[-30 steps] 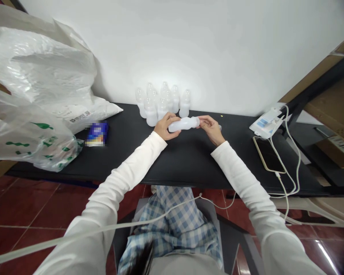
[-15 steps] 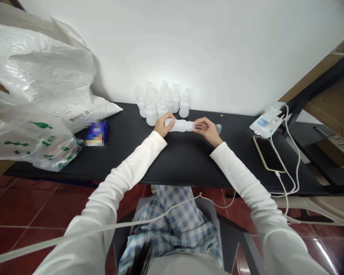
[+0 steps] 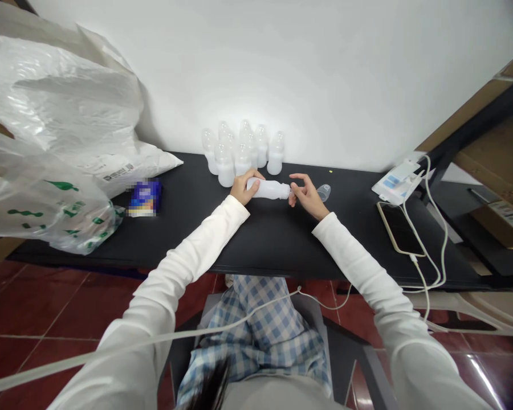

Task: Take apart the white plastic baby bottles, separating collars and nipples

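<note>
We held a white bottle [image 3: 268, 188] lying sideways just above the black desk [image 3: 277, 239], our left hand [image 3: 243, 187] wrapped around its base, our right hand [image 3: 306, 195] pinching its neck end. A clear cap [image 3: 324, 192] lay just beside that hand; more bottles [image 3: 241, 149] stood behind.

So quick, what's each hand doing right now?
Left hand: closed around the base end of the white bottle, which lies sideways above the black table.
Right hand: fingertips pinched at the bottle's neck, other fingers spread.
</note>
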